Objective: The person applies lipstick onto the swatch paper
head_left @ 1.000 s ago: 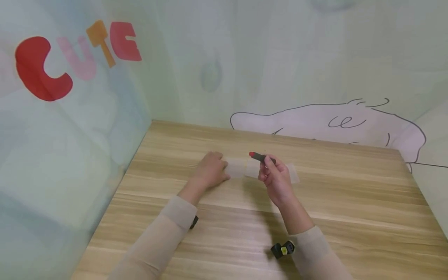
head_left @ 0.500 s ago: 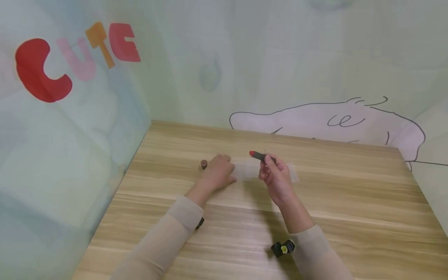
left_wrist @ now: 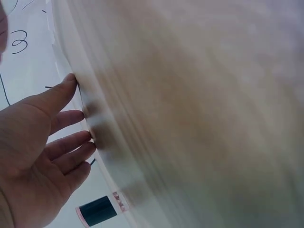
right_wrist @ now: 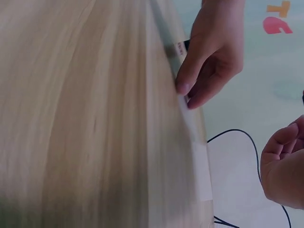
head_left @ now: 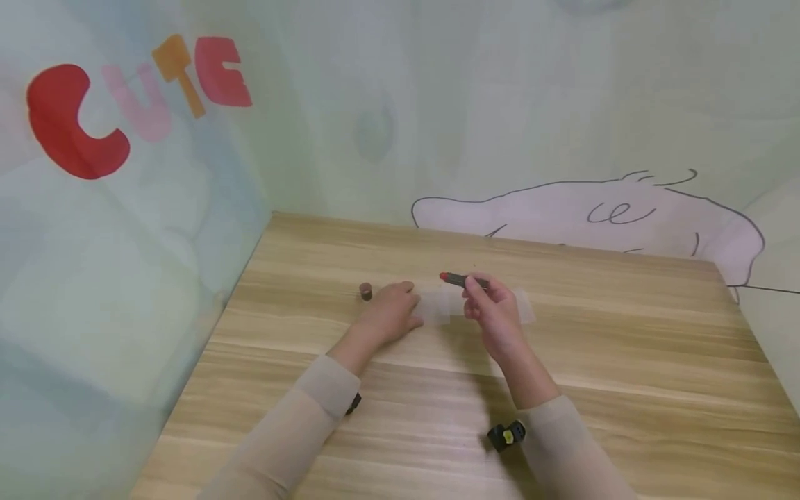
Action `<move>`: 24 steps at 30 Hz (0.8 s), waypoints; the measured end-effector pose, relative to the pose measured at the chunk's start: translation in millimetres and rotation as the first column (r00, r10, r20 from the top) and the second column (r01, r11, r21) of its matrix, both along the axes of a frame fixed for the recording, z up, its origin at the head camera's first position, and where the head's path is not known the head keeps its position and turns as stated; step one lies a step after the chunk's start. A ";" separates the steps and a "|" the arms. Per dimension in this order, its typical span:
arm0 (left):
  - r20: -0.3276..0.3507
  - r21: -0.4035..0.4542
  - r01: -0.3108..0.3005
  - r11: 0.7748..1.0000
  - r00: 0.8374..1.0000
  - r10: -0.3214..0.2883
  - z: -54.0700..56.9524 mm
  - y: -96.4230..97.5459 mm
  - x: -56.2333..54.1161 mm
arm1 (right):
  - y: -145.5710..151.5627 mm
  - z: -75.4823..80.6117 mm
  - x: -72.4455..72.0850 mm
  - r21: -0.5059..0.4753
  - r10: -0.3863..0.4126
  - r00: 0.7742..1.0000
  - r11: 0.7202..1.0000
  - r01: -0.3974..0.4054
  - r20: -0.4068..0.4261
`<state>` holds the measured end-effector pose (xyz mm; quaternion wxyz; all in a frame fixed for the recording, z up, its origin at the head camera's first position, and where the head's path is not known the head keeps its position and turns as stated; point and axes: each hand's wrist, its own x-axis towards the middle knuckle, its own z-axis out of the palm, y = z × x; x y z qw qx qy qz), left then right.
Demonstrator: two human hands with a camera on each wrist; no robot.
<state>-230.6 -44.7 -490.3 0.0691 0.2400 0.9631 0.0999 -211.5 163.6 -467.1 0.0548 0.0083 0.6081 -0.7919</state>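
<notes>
My right hand pinches a lipstick with a dark barrel, its red tip pointing left, above the table. A thin, whitish, see-through strip lies flat below, running from my left hand to beyond my right. My left hand rests on the strip's left end with extended fingertips; in the left wrist view its fingers touch the surface. Just left of that hand stands a small dark cap, showing as a dark cylinder in the left wrist view. The right wrist view cuts off the lipstick.
The wooden table meets a patterned cloth wall at the back and left. A black wrist device shows at the right sleeve, and part of another at the left sleeve.
My left hand has slid right along the strip, leaving the dark cap in sight. The lipstick in my right hand has turned closer to level, its tip slightly lower and farther left.
</notes>
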 end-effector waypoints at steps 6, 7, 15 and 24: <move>0.044 0.056 -0.033 0.998 0.999 0.031 -3.4 -4.5 0.7 | -3.5 -14.1 -13.3 0.456 0.031 0.997 0.890 0.007 -0.076; 0.056 0.060 -0.043 0.997 0.998 0.040 -3.9 -4.9 0.7 | -4.6 -15.8 -14.9 0.525 0.053 0.993 0.851 0.012 -0.108; 0.104 0.065 -0.079 0.995 0.992 0.072 -7.3 -8.5 -0.7 | -17.1 -25.5 -27.3 0.780 0.204 0.953 0.623 0.051 -0.225; 0.117 0.098 -0.087 0.991 0.990 0.076 -5.7 -11.8 -1.7 | -28.2 -29.1 -34.4 0.880 0.300 0.937 0.475 0.015 -0.178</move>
